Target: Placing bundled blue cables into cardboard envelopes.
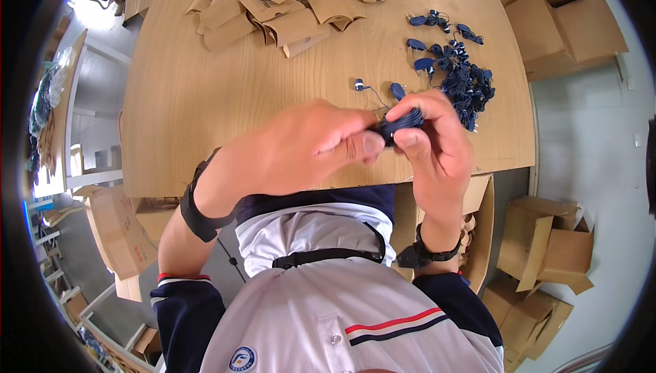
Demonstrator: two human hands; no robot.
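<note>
Coiled dark-blue cable bundle (402,125) pinched between both hands (369,144) above smooth wooden table (205,86).

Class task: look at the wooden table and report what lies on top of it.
On the wooden table lie a pile of brown paper pouches and a heap of dark blue corded pieces. The left hand and right hand, holding a dark blue bundle, cover the near edge.

Both hands meet over the near edge of the table (205,99), the left hand (301,147) and right hand (437,144) pinching 1 cable bundle (402,125) between them. Just beyond the grip lie 2 loose earpieces (360,85), and farther right of it a heap of cables (461,75). Far behind the grip, to its left, paper sleeves (287,4) lie scattered, while boxes (560,10) stand off the table to the right
</note>
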